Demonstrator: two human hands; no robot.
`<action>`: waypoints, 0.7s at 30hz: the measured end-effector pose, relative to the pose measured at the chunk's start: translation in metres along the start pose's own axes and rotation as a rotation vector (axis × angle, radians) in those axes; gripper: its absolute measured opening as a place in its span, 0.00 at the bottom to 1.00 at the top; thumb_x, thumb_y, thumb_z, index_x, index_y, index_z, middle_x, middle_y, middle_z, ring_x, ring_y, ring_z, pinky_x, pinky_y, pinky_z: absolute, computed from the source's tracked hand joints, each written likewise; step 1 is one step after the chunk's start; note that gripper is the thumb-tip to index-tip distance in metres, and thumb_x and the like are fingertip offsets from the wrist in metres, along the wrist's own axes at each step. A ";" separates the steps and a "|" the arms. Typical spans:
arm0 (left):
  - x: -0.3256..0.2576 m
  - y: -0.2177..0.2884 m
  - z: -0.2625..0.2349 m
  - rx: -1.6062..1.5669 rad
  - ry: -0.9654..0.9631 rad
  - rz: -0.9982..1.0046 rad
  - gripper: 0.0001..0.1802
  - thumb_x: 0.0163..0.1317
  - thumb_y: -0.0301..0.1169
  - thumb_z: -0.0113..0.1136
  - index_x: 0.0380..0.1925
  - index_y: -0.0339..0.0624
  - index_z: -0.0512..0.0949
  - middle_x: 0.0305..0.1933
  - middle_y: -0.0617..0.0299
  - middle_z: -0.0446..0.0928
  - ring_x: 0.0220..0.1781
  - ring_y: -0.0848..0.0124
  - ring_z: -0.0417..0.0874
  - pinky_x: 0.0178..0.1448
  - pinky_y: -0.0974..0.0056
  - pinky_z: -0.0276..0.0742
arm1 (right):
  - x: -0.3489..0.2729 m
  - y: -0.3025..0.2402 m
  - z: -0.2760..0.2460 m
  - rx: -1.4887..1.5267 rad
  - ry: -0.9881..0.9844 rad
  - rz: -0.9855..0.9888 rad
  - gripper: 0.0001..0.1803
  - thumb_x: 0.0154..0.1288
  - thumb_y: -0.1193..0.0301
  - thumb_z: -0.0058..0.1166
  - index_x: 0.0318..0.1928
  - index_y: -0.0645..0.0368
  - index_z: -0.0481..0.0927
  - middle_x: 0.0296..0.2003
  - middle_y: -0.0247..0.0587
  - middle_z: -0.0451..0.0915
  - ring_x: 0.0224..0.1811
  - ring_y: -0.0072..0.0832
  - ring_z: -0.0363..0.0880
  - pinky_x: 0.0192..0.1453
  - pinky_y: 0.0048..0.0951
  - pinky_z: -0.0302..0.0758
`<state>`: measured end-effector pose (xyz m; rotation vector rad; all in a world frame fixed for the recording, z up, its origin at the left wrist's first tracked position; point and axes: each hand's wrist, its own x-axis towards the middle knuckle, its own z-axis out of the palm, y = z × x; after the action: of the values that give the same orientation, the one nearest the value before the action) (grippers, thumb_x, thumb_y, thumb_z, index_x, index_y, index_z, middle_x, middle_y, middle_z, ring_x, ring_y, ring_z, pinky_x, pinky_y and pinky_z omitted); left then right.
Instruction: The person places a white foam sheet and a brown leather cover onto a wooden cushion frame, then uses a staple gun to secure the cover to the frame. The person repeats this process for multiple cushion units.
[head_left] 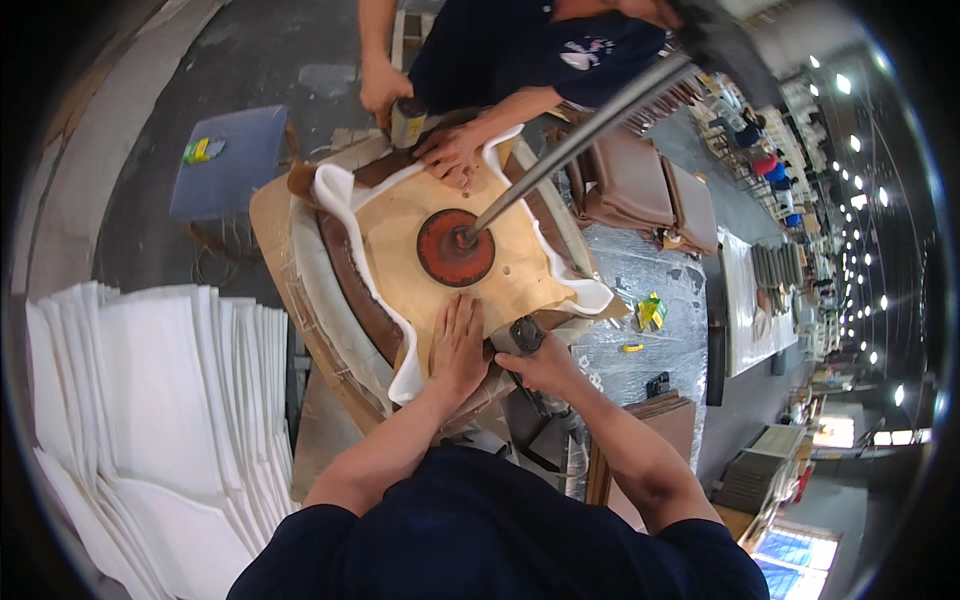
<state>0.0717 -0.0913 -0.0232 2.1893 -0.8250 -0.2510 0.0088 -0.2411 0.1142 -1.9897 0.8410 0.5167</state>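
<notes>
Left hand (pixel 460 345) is laid flat, fingers together, on the near edge of the plywood seat board (pixel 420 225) — white foam (pixel 335 195) is folded up around it. Right hand (pixel 535 362) is closed around a dark staple gun (pixel 526 335) at the same edge. A red press disc (pixel 455 250) sits at board centre — a co-worker's hands (pixel 450 150) are seen at the far edge.

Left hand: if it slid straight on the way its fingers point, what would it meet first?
The left hand lies flat on the tan board, fingers pointing up the picture. Straight ahead, it would probably meet the round red disc under the metal rod first; only bare board shows between.
</notes>
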 end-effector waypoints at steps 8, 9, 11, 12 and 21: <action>-0.011 0.039 -0.034 -0.114 -0.132 0.074 0.49 0.64 0.33 0.77 0.81 0.29 0.64 0.84 0.32 0.63 0.87 0.33 0.63 0.89 0.35 0.58 | -0.093 0.115 0.026 0.541 0.389 -0.201 0.34 0.66 0.71 0.81 0.70 0.66 0.82 0.48 0.38 0.90 0.38 0.20 0.87 0.43 0.28 0.84; -0.017 0.049 -0.033 -0.209 -0.189 0.107 0.49 0.65 0.33 0.77 0.81 0.29 0.64 0.84 0.30 0.64 0.86 0.31 0.64 0.88 0.35 0.59 | -0.104 0.134 0.032 0.519 0.457 -0.181 0.36 0.66 0.71 0.82 0.71 0.66 0.81 0.51 0.39 0.89 0.39 0.20 0.87 0.44 0.29 0.83; -0.033 0.066 -0.025 -0.250 -0.270 0.175 0.48 0.66 0.35 0.76 0.82 0.29 0.64 0.84 0.29 0.64 0.85 0.30 0.65 0.88 0.35 0.62 | -0.118 0.181 0.044 0.472 0.599 -0.128 0.40 0.65 0.70 0.83 0.74 0.66 0.79 0.56 0.41 0.88 0.41 0.20 0.87 0.45 0.29 0.83; -0.042 0.071 -0.020 -0.189 -0.284 0.203 0.48 0.67 0.35 0.76 0.82 0.30 0.64 0.84 0.28 0.63 0.84 0.29 0.65 0.88 0.35 0.62 | -0.122 0.202 0.049 0.490 0.627 -0.084 0.39 0.65 0.70 0.83 0.73 0.65 0.80 0.54 0.40 0.89 0.41 0.21 0.87 0.45 0.30 0.84; -0.070 0.071 0.006 0.152 -0.231 0.258 0.48 0.64 0.34 0.76 0.83 0.35 0.67 0.85 0.27 0.62 0.85 0.28 0.63 0.89 0.35 0.59 | -0.106 0.340 0.003 0.756 0.668 0.393 0.21 0.63 0.71 0.82 0.55 0.61 0.91 0.38 0.34 0.90 0.33 0.24 0.84 0.38 0.33 0.80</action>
<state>-0.0186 -0.0857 0.0183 2.1895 -1.2809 -0.3256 -0.3118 -0.3278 -0.0136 -1.2706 1.5736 -0.2763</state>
